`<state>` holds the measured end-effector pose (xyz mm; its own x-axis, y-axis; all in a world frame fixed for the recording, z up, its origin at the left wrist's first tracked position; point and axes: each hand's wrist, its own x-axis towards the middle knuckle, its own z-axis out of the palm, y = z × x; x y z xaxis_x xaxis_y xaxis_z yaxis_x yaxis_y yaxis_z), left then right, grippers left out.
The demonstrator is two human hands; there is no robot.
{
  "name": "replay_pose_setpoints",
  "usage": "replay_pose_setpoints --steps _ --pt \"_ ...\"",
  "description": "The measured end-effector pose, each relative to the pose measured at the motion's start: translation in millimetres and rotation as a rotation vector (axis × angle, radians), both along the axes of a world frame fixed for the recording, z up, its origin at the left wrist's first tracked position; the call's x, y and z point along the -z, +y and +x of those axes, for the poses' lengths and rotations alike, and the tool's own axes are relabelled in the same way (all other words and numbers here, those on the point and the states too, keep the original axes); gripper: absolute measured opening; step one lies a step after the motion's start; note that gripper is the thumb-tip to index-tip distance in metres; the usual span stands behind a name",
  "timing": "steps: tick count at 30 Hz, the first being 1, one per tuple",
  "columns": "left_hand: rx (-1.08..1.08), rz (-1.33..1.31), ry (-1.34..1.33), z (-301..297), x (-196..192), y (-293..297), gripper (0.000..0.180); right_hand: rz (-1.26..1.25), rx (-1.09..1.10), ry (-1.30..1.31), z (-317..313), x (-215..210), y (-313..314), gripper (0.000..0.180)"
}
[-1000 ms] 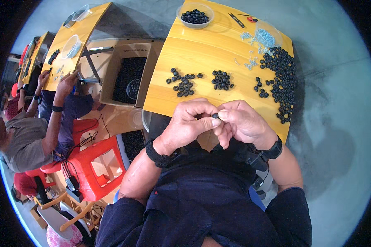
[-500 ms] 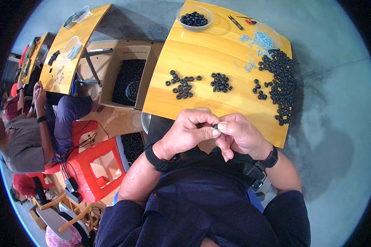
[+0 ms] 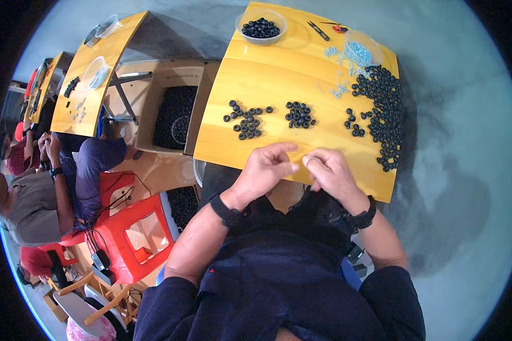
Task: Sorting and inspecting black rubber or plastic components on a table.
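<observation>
Left hand (image 3: 263, 166) open, right hand (image 3: 332, 173) pinched, contents unclear; black beads (image 3: 296, 116) lie just beyond both.

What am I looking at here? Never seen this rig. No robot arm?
No robot: these are a person's own bare hands, the left hand and right hand. The view is from a wide fisheye camera worn on the head, looking down, so straight edges bend.

On the yellow table are small black bead-like pieces: a left cluster, a middle cluster and a large spread at the right. Farther back are a clear bowl of black pieces and some pale bluish bits.

The left thumb and index finger stand apart, nothing visible between them. The right fingers are curled; I can't tell whether they hold anything.
</observation>
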<state>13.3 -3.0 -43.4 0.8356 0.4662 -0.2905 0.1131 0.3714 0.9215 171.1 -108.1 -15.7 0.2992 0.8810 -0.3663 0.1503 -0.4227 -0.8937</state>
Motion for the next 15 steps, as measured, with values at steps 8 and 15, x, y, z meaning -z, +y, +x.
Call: replay_pose_setpoints --steps 8,15 --pt "-0.368 0.672 0.226 35 46 31 0.024 -0.108 -0.104 -1.202 78 49 -22 0.021" --pt "-0.248 0.942 0.398 67 44 51 0.028 -0.087 0.015 -1.2 76 59 -25 0.031"
